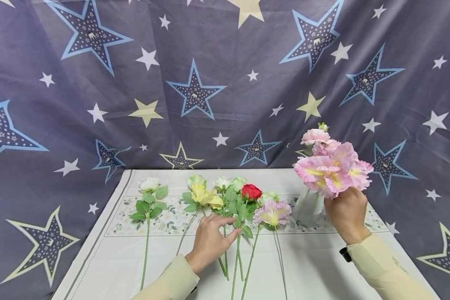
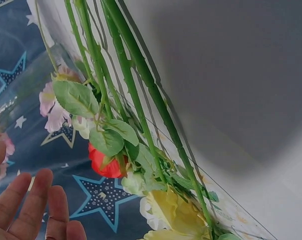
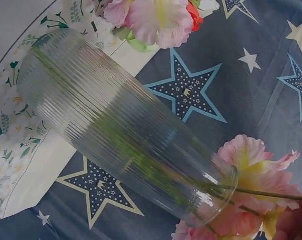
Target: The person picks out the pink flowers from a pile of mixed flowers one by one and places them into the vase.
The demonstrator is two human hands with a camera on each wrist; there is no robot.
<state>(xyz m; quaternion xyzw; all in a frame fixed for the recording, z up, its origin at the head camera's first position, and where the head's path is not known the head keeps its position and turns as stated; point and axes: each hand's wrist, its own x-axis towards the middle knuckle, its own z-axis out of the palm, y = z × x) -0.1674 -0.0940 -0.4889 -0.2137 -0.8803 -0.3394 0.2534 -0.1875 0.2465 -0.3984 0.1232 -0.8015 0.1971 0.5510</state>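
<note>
At the right of the head view, my right hand (image 1: pixel 348 214) grips the stem of a pink artificial flower (image 1: pixel 331 171) just behind its blooms. In the right wrist view, a flower stem (image 3: pixel 276 194) runs from the fingers (image 3: pixel 293 222) into the mouth of a clear ribbed glass vase (image 3: pixel 125 115). Other green stems stand inside the vase, and lighter pink blooms (image 1: pixel 316 139) rise above it. My left hand (image 1: pixel 211 237) hovers over the laid-out flowers with thumb and fingers apart, holding nothing. Nearby are a red rose (image 1: pixel 251 191) and a yellow flower (image 1: pixel 205 196).
A white rose (image 1: pixel 149 184) lies apart at the left, its stem toward me. A pink-and-yellow flower (image 1: pixel 273 213) lies left of the vase. Beneath them is a white table cover (image 1: pixel 108 266) with a floral band. A starry cloth (image 1: pixel 210 137) hangs behind.
</note>
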